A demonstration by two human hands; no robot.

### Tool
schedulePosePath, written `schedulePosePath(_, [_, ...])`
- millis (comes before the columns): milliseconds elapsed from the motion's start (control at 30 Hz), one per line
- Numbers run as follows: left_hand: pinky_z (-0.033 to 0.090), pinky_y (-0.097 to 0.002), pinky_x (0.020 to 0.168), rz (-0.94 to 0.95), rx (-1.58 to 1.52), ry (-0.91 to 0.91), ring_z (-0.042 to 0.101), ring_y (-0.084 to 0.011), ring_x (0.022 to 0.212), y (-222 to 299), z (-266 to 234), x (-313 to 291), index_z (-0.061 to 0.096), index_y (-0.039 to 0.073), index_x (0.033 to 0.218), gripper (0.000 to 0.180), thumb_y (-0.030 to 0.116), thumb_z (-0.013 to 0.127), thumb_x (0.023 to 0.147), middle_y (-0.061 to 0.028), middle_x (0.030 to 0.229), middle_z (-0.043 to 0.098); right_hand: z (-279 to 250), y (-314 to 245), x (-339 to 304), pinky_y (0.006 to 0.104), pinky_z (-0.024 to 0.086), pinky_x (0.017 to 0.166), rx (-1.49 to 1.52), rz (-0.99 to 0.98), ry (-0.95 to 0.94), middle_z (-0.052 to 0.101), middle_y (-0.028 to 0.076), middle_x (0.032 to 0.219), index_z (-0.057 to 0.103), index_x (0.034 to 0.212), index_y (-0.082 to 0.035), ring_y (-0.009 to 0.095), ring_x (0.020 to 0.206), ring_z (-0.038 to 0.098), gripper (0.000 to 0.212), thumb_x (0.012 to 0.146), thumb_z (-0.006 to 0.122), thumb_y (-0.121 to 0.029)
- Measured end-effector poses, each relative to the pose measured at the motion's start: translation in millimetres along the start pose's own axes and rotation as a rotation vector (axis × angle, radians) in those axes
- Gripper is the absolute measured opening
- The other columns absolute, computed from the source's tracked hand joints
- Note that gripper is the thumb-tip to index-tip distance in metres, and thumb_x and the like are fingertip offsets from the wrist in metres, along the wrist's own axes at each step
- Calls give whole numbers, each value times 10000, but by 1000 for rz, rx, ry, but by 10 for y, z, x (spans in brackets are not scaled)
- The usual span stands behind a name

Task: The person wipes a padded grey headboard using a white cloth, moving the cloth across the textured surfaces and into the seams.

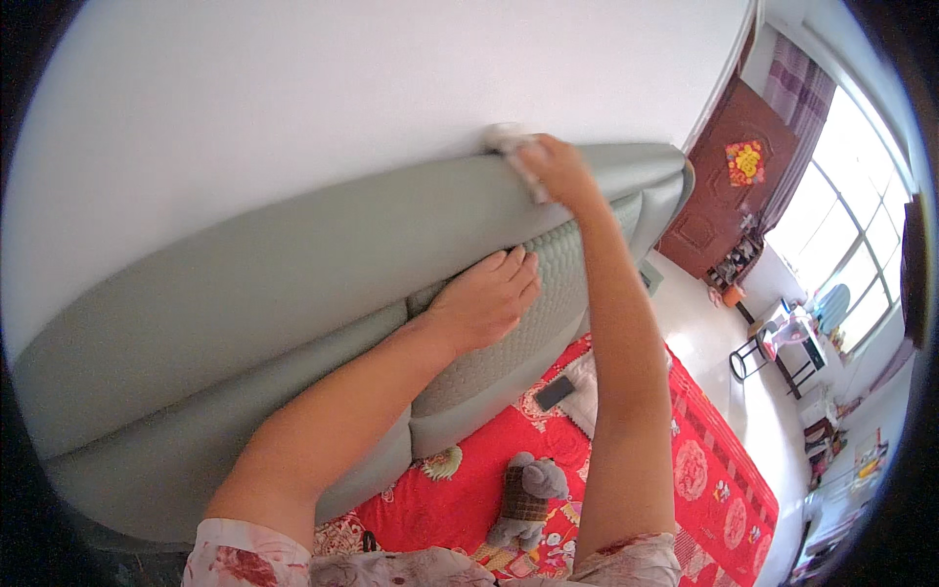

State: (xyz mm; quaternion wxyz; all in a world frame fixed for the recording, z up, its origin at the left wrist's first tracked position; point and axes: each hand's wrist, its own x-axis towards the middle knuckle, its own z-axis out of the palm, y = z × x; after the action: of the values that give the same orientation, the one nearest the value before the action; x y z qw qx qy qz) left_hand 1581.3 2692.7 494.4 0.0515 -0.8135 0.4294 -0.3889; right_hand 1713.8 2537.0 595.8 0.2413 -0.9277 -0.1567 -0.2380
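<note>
Grip of the right hand [559, 176] is closed on a whitish cloth [511, 147], blurred, at the top edge of the grey-green padded headboard [245, 264], toward its right end. The left hand [486, 301], unclenched with nothing visible in it, rests on the headboard's front. Wiping seems underway; which stretches are done or left cannot be told.

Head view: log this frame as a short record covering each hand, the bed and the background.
Left hand: resting against the green padded headboard
Right hand: gripping a whitish cloth at the headboard's top edge, slightly blurred
Bed: red patterned bedding, grey plush toy, dark flat rectangular object
Background: brown door, bright window
</note>
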Motion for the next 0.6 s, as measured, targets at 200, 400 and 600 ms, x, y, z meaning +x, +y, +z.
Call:
schedulePosePath(200, [321, -395, 1004, -22, -38, -88, 429, -289, 1187, -23, -34, -28, 518, 26, 1140, 477, 297, 591, 754, -143, 1266, 478, 49, -104, -123, 411, 437, 866, 6, 44, 86, 619, 175, 1062, 583, 1149, -62, 327, 966, 591, 567, 817, 500, -514])
schedulePosePath(400, [355, -420, 979, -73, -27, 3, 429, -283, 1202, -84, 226, -127, 535, 22, 1130, 430, 270, 561, 780, -137, 1291, 470, 401, -1334, -699, 489, 305, 942, 173, -405, 182, 615, 112, 1117, 634, 1083, -135, 278, 1091, 536, 446, 763, 588, -441])
schedulePosePath(600, [388, -403, 949, 20, 7, 30, 459, -261, 1177, -99, 79, -61, 553, 21, 1093, 384, 183, 570, 745, -123, 1267, 492, 494, -1660, -1251, 448, 352, 910, 425, -798, 342, 598, 30, 1105, 603, 1051, -158, 245, 1092, 512, 399, 653, 634, -139])
